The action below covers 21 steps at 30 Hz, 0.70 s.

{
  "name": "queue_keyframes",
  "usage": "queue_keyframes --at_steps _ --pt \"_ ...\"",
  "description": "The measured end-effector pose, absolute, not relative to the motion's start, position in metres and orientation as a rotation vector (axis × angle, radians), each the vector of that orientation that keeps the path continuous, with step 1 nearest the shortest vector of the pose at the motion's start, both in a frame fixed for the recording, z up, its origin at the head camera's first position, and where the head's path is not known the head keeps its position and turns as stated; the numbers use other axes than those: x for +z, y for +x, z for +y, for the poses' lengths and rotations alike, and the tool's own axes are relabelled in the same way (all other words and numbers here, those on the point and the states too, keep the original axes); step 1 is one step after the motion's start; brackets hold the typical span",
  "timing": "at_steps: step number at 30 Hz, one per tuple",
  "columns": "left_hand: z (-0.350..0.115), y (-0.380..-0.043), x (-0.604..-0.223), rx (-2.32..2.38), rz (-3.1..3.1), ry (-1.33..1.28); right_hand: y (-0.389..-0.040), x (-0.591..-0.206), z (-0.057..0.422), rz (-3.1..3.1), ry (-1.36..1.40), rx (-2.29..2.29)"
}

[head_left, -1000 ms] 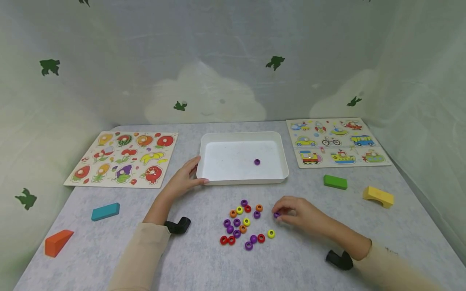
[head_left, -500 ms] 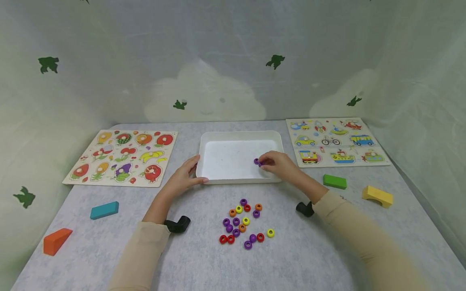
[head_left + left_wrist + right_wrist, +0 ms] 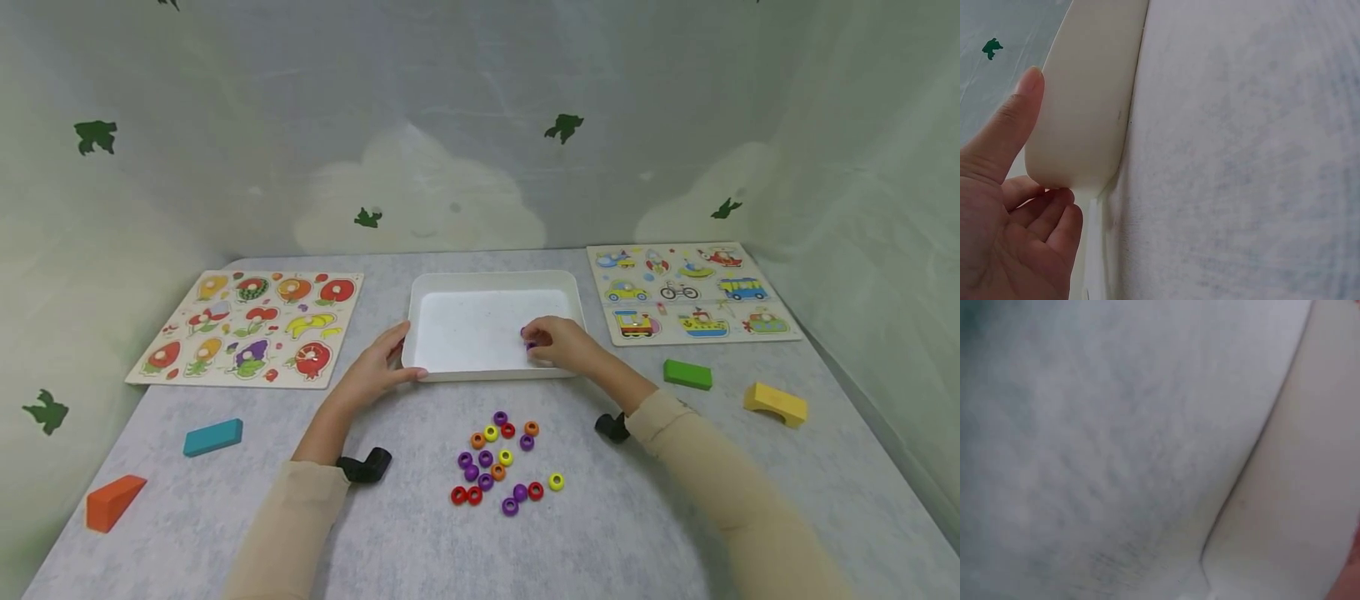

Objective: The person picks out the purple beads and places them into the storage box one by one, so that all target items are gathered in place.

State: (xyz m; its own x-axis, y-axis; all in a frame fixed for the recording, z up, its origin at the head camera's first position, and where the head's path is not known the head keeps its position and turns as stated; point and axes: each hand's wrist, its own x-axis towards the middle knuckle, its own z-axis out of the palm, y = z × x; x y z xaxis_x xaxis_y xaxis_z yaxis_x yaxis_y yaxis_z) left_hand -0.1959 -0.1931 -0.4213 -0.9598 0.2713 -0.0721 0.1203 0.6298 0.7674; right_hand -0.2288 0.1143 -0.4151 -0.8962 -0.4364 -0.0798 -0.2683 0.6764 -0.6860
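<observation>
In the head view, a white tray (image 3: 491, 375) lies on the table. My left hand (image 3: 378, 367) holds its near left corner. In the left wrist view, the thumb of my left hand (image 3: 1029, 206) lies along the outer wall of the tray (image 3: 1088, 94), with the other fingers bent at the corner. My right hand (image 3: 564, 343) reaches over the tray's right part and pinches a purple bead (image 3: 530, 346) low near the floor. Another purple bead (image 3: 523, 332) sits beside the fingertips, partly hidden by them. The right wrist view shows mainly the tray wall (image 3: 1291, 475).
Several loose beads, such as a red bead (image 3: 458, 496) and a yellow bead (image 3: 556, 482), lie in front of the tray. A fruit puzzle board (image 3: 281, 379) and a vehicle puzzle board (image 3: 652, 306) flank it. Blue (image 3: 213, 437), orange (image 3: 114, 502), green (image 3: 687, 375) and yellow blocks (image 3: 776, 404) lie outward.
My right hand carried a purple bead from the right of the loose beads into the tray, beside the bead there, then shifted slightly left. My left hand stayed at the tray corner.
</observation>
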Motion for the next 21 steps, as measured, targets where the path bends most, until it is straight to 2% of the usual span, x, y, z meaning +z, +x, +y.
queue_keyframes --at_steps 4,12,21 --pt "-0.194 -0.196 -0.423 1.253 2.664 0.327 -0.212 -0.407 0.117 2.633 -0.734 -1.173" --pt "-0.193 -0.196 -0.425 1.262 2.665 0.344 -0.152 -0.398 0.123 2.475 -0.943 -1.329" --pt "-0.194 -0.196 -0.423 1.264 2.67 0.344 -0.11 -0.417 0.125 2.334 -0.785 -1.282"
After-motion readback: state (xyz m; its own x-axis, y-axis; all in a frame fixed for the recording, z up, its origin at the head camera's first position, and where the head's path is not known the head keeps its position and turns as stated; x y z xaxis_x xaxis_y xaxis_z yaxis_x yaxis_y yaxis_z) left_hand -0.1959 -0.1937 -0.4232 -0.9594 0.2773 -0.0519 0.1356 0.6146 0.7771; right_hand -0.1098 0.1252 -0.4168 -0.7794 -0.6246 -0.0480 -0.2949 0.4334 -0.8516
